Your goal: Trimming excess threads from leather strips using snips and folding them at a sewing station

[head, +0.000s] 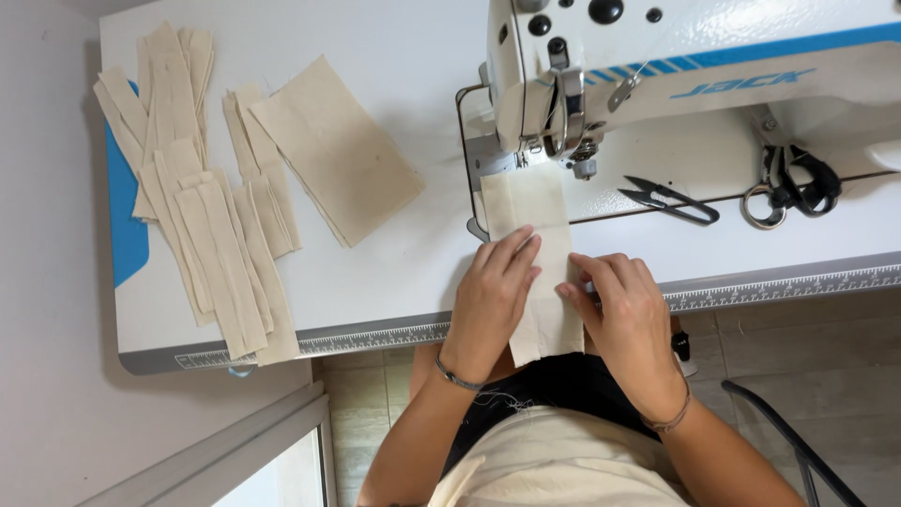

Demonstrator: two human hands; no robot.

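— Where is the cloth strip (535,211)?
— Flat on the table (394,291), under the sewing machine (657,66). Your left hand (493,296) and right hand (624,314) press it, fingers flat and open, gripping nothing.

A white desk (413,56) carries a sewing machine (694,56) at its right rear. Cream fabric strips (202,225) spread along the left edge beside a wider cream piece (338,150). Thread snips (668,199) and scissors (793,188) lie right; one cream strip (540,272) overhangs the front edge.
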